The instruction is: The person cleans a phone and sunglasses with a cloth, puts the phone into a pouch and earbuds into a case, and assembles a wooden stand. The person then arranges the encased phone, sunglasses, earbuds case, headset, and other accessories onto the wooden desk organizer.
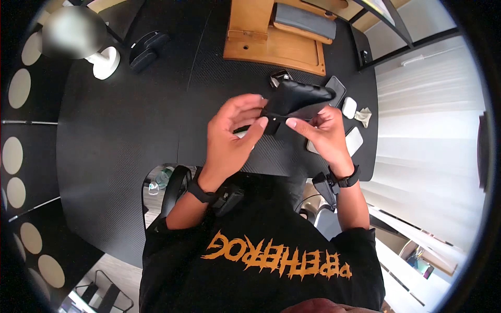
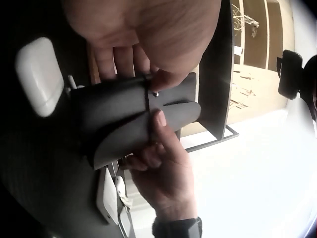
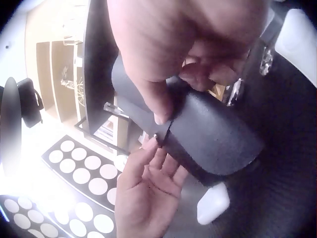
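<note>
Both hands hold a black leather pouch [image 1: 301, 98] above the desk. It has a curved flap, a narrow strap [image 2: 152, 106] across its middle and a small metal stud [image 2: 156, 93]. My left hand [image 1: 229, 133] pinches the pouch's near edge at the strap, thumb tip right beside the stud, fingers behind the leather. From the other side my right hand [image 1: 330, 136] grips it, with the thumb pressed on the flap near the strap and the fingers curled underneath. Below the left hand lies a white rounded object [image 2: 39, 77], mostly covered in the head view.
A wooden stand [image 1: 245, 48] with a grey padded bar [image 1: 304, 22] stands at the back of the black desk [image 1: 120, 130]. To the right lie a dark phone [image 1: 336, 87], a small white case [image 1: 349, 107] and a crumpled cloth [image 1: 364, 117]. A white lamp base [image 1: 106, 63] is far left.
</note>
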Available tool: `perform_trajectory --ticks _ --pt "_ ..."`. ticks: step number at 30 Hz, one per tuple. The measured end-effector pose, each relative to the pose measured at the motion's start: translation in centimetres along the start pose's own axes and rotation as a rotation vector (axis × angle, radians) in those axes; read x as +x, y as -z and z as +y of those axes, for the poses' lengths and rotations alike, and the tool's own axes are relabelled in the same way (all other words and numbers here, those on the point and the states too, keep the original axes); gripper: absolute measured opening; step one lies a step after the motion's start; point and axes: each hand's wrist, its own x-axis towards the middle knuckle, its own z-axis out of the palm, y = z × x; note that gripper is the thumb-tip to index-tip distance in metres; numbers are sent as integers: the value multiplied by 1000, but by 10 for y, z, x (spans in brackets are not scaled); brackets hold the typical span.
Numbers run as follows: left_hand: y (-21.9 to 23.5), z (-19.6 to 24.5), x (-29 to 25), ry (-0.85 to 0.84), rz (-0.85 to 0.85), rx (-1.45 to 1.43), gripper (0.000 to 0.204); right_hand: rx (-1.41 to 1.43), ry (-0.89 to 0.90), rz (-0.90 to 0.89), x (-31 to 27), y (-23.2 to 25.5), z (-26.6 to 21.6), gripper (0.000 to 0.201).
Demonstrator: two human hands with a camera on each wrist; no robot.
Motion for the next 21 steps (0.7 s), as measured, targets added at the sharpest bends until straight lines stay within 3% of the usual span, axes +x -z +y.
perform_trajectory --ticks 4,8,10,11,12,16,19,21 --pt "31 -7 2 -47 141 -77 39 59 119 239 30 2 -3 19" --pt "66 -12 -14 34 166 105 42 -49 160 286 76 4 -32 20" --pt "73 -9 -24 3 85 481 44 -75 230 297 108 2 -30 19" --pt "75 -12 -29 -34 69 548 47 -1 362 316 128 -5 -25 18" --pt "77 -14 -33 -97 42 643 53 -5 384 311 144 -6 -21 18" --pt "76 -17 -37 -196 -33 675 62 14 403 268 196 -14 -12 17" --pt "72 -14 -36 -175 -161 864 71 74 200 139 220 -9 -4 21" --pt "75 -17 -35 -204 -190 877 69 130 199 143 229 -7 -2 22"
